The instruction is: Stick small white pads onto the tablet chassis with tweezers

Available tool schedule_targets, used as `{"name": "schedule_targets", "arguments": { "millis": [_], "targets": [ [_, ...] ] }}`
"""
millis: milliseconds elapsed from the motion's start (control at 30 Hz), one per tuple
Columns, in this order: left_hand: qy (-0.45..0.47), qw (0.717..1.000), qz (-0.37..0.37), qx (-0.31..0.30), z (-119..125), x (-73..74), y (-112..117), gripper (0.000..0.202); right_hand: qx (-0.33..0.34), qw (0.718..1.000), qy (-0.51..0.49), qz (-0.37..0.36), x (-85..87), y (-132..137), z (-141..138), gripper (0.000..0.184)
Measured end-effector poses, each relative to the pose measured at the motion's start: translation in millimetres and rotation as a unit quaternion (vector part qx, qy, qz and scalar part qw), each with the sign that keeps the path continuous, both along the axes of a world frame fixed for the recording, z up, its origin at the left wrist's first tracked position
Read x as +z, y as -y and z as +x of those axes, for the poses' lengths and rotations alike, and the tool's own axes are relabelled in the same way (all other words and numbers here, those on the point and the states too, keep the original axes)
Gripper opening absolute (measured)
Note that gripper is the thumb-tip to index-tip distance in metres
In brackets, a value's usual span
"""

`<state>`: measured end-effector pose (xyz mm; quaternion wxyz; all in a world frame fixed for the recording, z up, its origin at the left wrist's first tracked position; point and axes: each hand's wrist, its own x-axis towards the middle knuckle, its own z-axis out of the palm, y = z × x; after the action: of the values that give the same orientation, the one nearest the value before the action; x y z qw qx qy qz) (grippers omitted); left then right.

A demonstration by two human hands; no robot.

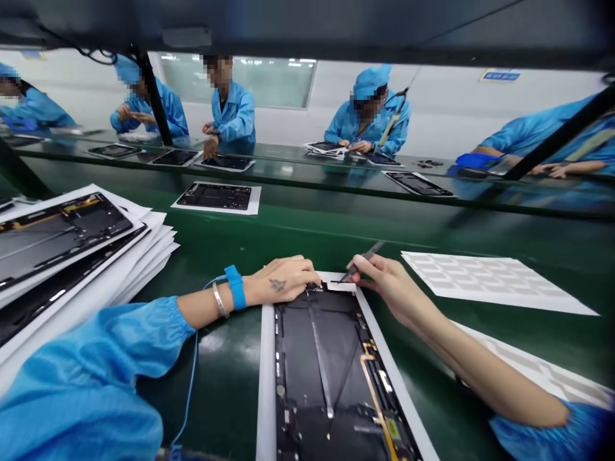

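In the head view, the right hand [385, 276] has its grip pinched on dark tweezers [369, 253], their tips at a white strip [341, 287] on the far end of an opened tablet housing [343, 378], which lies on a paper sheet [266, 384] on the green counter [216, 240]. The left hand [287, 280] rests at that end, fingers curled; whether its grip has hold of anything, I cannot tell. A slip of the tweezers could skew the strip, while uneven left-hand pressure might slide the housing.
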<state>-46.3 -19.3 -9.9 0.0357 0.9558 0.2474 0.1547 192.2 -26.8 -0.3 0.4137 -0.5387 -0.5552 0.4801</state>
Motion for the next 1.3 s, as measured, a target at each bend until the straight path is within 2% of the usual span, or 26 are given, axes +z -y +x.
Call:
{"name": "schedule_targets", "arguments": {
  "millis": [267, 733, 1067, 1300],
  "targets": [
    [-0.014, 1.000, 0.015, 0.007, 3.6, -2.8, -0.6, 0.023, 0.028, 0.999, 0.003, -0.042, 4.8, -4.0, -2.3, 0.053],
    [0.015, 0.999, 0.047, -0.012, 3.9, -12.3, -5.9, 0.023, 0.024, 0.998, 0.013, -0.050, 6.8, -5.1, -2.1, 0.057],
    [0.019, 0.998, 0.054, -0.021, 4.4, -12.7, -7.5, 0.021, 0.024, 0.999, 0.021, -0.043, 0.3, -9.0, 1.5, 0.054],
    [0.010, 0.998, 0.054, -0.016, 4.8, -11.2, -6.0, 0.022, 0.023, 0.999, 0.031, -0.037, 2.7, -7.3, -1.0, 0.057]
  ]
}}
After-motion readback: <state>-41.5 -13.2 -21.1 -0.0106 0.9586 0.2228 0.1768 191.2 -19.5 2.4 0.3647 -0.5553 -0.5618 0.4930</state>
